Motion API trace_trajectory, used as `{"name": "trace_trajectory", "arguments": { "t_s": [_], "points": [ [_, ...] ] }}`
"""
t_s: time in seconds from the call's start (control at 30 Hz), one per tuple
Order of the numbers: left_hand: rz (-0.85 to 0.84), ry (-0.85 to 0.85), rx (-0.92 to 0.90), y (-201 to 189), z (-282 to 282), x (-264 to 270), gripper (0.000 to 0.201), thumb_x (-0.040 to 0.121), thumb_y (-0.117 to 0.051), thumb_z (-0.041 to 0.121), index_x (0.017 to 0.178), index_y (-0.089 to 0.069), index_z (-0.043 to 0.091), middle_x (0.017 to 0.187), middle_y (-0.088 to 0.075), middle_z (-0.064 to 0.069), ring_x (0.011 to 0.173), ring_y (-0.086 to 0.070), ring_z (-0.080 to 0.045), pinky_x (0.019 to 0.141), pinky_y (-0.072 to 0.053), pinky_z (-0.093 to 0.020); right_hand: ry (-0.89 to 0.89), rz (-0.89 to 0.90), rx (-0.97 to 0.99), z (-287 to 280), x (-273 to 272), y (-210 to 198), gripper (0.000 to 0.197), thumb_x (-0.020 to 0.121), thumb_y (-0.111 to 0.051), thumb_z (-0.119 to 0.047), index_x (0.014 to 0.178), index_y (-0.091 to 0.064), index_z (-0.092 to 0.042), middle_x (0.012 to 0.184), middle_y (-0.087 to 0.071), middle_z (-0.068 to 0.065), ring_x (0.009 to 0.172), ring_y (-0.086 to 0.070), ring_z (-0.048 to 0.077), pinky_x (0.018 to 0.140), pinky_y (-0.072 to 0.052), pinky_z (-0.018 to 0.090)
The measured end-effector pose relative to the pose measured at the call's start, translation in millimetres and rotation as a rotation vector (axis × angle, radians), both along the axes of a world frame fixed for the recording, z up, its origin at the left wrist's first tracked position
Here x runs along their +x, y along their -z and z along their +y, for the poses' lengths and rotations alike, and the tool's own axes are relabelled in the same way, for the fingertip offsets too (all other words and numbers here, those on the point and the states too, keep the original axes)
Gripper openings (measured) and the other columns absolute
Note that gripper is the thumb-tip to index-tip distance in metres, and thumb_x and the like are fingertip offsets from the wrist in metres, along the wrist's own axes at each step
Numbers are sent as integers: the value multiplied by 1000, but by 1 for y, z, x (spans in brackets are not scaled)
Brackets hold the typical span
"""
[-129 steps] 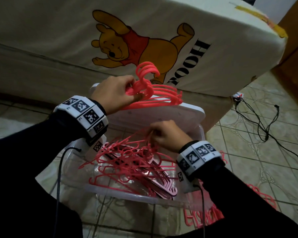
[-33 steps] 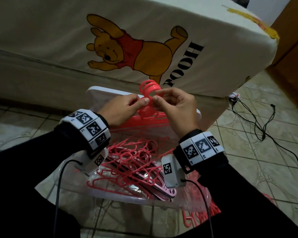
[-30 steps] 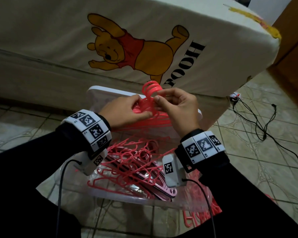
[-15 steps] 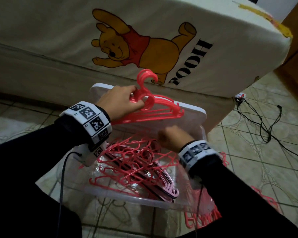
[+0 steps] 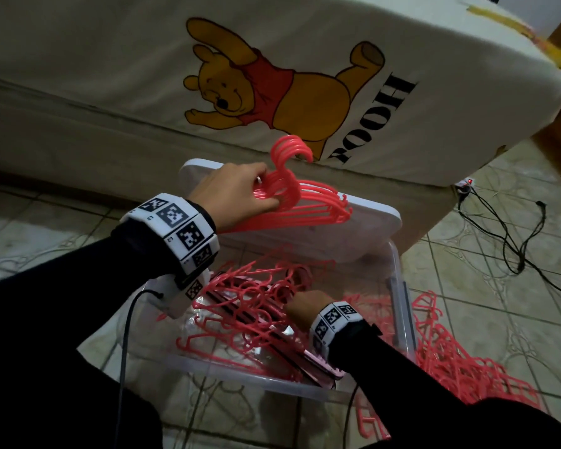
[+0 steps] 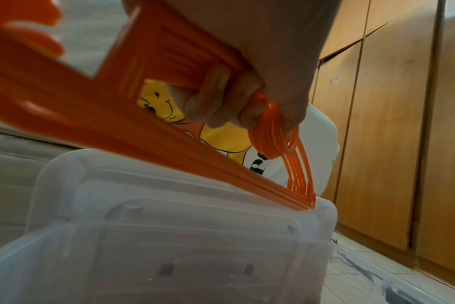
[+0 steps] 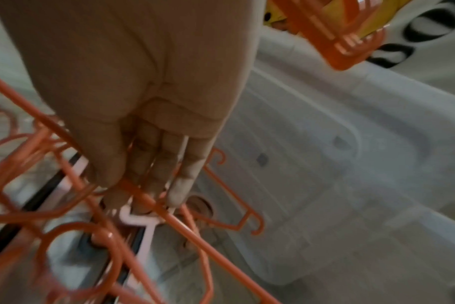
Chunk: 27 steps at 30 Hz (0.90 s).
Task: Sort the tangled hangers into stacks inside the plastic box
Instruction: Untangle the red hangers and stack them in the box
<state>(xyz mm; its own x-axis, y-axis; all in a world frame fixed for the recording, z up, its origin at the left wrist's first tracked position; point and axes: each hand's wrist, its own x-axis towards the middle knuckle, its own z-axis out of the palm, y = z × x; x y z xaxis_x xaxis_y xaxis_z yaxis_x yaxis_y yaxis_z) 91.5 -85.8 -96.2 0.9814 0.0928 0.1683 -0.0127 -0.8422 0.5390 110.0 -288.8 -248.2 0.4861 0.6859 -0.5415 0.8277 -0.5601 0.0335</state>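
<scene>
left hand grips one stack of hangers; right hand's fingers reach, extended, into one box

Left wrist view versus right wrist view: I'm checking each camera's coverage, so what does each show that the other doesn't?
Only the left wrist view shows the left hand gripping the aligned bundle of hangers by their necks, plus the wooden cupboard doors.

Only the right wrist view shows the right hand reaching with straight fingers into the tangled hangers, fingertips at a pale hanger.

Both show the translucent lid and the bear-print sheet.
</scene>
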Motion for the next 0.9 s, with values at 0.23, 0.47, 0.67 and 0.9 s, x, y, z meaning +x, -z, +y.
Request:
{"name": "trace_trajectory", "arguments": {
  "t_s": [0.23,0.47,0.67,0.9],
  "points": [
    [-50,-16,-28,-6,-3,2,22,80,-65,48,81,-52,31,75,-57,9,77,-58,-18,64,-37,-30,130,14,110,5,16,-61,30,90,-52,-31,113,-64,-15,115,-63,14,104,-61,32,82,-45,34],
    [-108,-98,-4,-11,-2,-1,28,76,-66,59,83,-54,34,67,-51,19,65,-47,-4,55,-27,-19,165,-37,382,-18,19,-126,18,86,-57,-18,98,-69,-24,98,-70,5,93,-64,26,79,-49,33],
    [-115,-126,-83,-13,5,0,37,73,-66,62,86,-59,28,82,-63,8,80,-59,-15,67,-42,-31,375,54,793,-41,26,-154,16,84,-62,0,83,-64,-16,83,-69,2,74,-65,17,69,-47,24],
    [-65,-152,-154,-14,10,3,65,57,-38,93,77,-53,33,79,-62,8,81,-61,-19,83,-50,-46,689,394,1183,-54,36,-171,21,89,-54,7,81,-56,-12,82,-59,15,79,-65,32,71,-59,38]
  ]
}}
